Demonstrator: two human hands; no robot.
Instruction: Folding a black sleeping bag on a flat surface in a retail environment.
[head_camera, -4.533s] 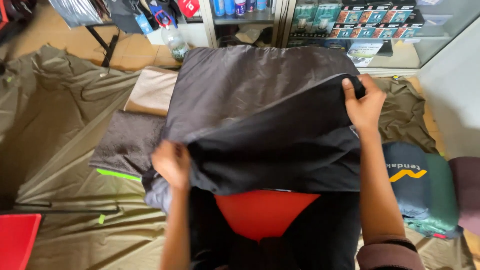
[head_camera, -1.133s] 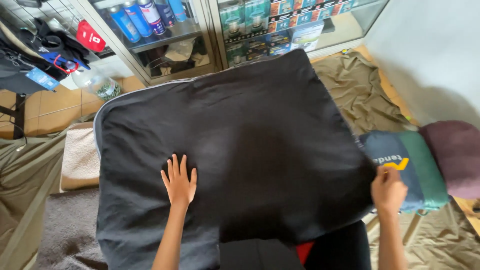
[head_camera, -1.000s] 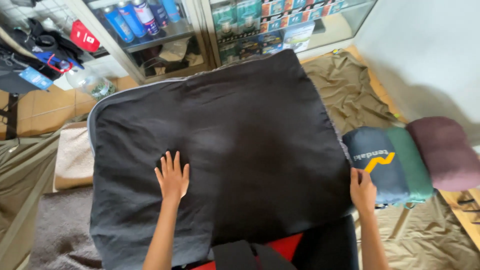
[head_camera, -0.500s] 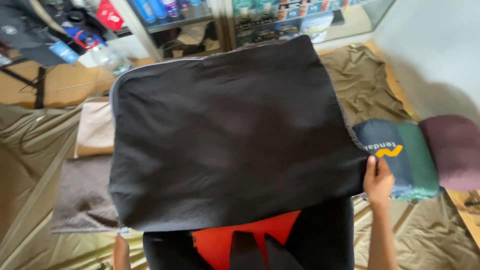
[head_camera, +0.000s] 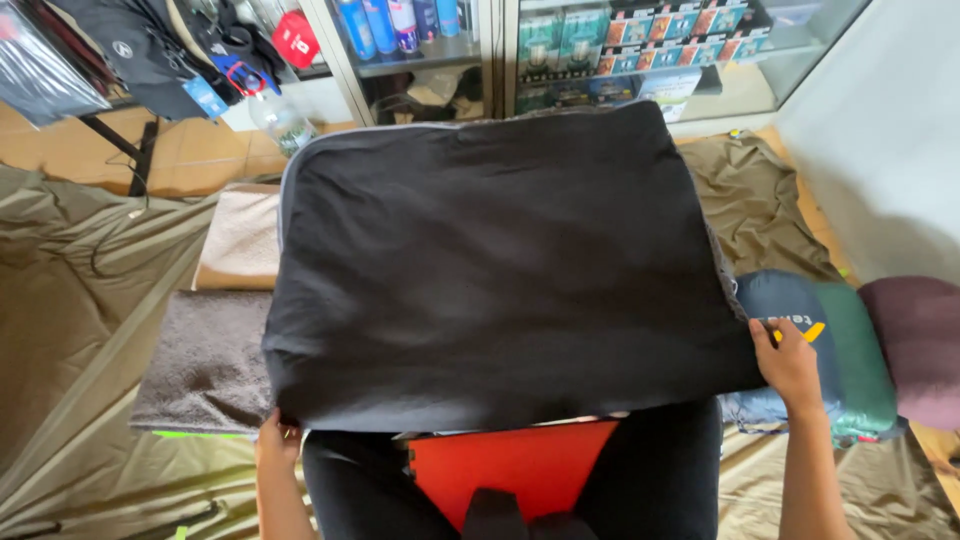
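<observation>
Here the large black padded fabric mat lies spread flat over a grey towel and the olive groundsheet, its near edge over an orange panel. The left hand grips the near-left corner; the right hand pinches the near-right corner, beside a rolled blue-and-green sleeping bag. To handle it well — in my judgement — keep both corners level and the edge taut, so the mat stays square.

grey towel, beige towel, maroon roll
</observation>
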